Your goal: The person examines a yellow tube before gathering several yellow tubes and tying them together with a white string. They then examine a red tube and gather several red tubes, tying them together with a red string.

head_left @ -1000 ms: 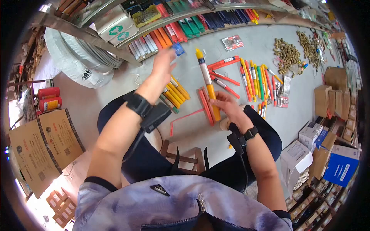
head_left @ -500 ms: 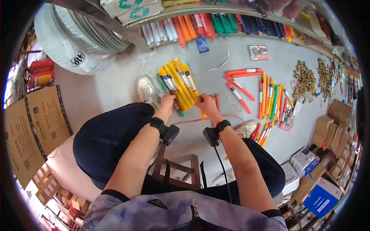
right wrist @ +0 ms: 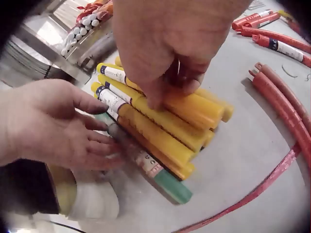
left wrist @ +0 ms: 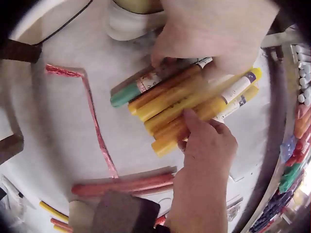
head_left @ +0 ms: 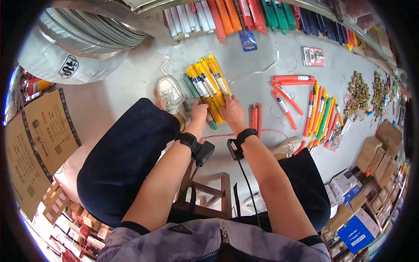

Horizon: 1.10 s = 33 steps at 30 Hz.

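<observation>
Several yellow tubes with white labels (head_left: pixel 203 83) lie side by side in a pile on the floor. My right hand (head_left: pixel 233 112) pinches one yellow tube (right wrist: pixel 194 109) at the pile's right side, thumb and fingers around it. At the opposite side is my left hand (head_left: pixel 198 114); in the right wrist view its fingers (right wrist: pixel 99 148) are extended and loosely spread beside the pile. A green tube (right wrist: pixel 175 187) with a label lies along that left edge, close under those fingers. Two red tubes (head_left: pixel 256 115) lie apart, to the right of my right hand.
A pink ribbon (left wrist: pixel 97 126) crosses the floor near the two red tubes. Farther right are rows of mixed-colour tubes (head_left: pixel 321 111) and heaps of brass-coloured fittings (head_left: pixel 358 96). Shelved tubes (head_left: pixel 227 17) line the back. My left shoe (head_left: pixel 170 94) stands just left of the pile.
My right hand has brought a yellow tube from above the red pair left to the yellow pile. My left hand has come down beside the pile. The head view has shifted.
</observation>
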Each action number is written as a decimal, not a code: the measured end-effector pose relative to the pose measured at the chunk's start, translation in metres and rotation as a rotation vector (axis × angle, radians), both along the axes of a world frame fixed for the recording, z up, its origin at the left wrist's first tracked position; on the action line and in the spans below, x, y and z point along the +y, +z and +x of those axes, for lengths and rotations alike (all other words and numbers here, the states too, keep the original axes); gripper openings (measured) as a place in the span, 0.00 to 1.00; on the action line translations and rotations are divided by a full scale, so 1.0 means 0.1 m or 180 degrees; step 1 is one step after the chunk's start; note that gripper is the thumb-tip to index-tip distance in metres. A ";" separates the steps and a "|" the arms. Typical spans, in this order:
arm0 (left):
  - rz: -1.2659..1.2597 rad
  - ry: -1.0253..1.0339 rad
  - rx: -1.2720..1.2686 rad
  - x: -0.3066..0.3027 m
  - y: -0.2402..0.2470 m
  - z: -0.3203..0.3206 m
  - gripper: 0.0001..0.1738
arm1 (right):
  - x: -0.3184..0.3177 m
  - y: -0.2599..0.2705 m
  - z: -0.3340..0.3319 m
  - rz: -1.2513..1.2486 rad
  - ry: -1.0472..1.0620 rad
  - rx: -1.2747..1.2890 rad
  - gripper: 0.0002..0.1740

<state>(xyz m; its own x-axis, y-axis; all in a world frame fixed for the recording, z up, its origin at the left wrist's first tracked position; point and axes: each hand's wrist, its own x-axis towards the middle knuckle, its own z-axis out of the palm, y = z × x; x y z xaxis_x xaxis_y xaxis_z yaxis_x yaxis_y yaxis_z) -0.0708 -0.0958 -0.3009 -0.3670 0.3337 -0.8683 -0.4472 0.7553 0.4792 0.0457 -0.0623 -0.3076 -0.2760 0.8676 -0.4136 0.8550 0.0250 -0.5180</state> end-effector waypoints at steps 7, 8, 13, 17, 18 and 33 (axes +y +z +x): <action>0.0278 0.0104 0.0011 -0.03 -0.01 0.02 0.20 | 0.00 0.04 0.00 -0.0233 -0.0100 0.0215 0.15; 0.0297 0.0161 -0.0064 -0.02 0.03 0.03 0.17 | 0.00 0.02 0.01 -0.0240 -0.0126 0.0215 0.15; 0.0248 0.0158 -0.0211 0.01 0.10 0.01 0.15 | -0.05 0.00 0.13 -0.0179 -0.0125 0.0339 0.12; -0.0022 0.0114 0.0197 0.11 0.21 0.09 0.15 | -0.16 0.10 0.35 -0.0356 -0.0207 0.0257 0.12; 0.0083 -0.0127 -0.0158 0.14 0.33 0.08 0.17 | -0.20 0.10 0.44 -0.0410 -0.0235 0.0404 0.12; 0.1506 -0.2219 -0.1616 0.42 2.94 1.06 0.18 | -1.06 0.61 1.89 -0.0329 -0.1492 0.0100 0.16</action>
